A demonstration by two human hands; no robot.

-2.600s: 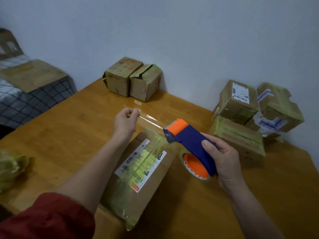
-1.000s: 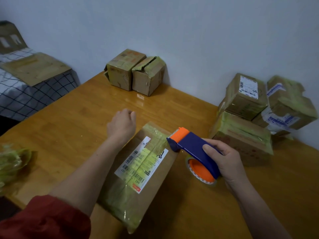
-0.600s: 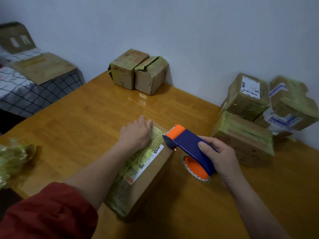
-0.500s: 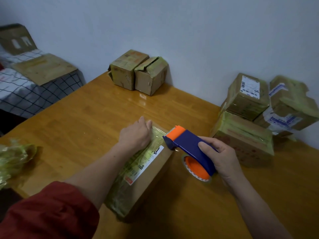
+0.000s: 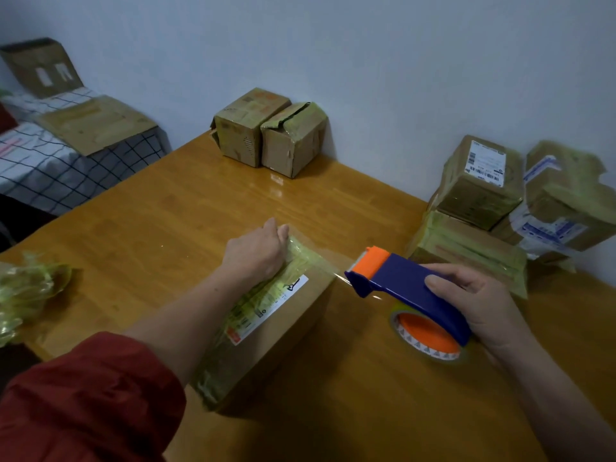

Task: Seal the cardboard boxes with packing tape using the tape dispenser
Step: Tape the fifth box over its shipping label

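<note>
1. Box [image 5: 286,331] on table [image 5: 166,228], centre; strip just started.
2. Dispenser [image 5: 406,288] just R of box; R hand [image 5: 480,305] wrapped round it.
3. L hand [image 5: 255,251] fingers curled over box's far edge, pinning tape [image 5: 336,266].
4. Next, prob.: draw dispenser along top, taut.

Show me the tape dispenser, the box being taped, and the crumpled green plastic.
tape dispenser [image 5: 400,280], head view, on its blue body
box being taped [image 5: 300,316], head view, on its bare brown cardboard
crumpled green plastic [image 5: 30,286], head view, on its middle
</note>
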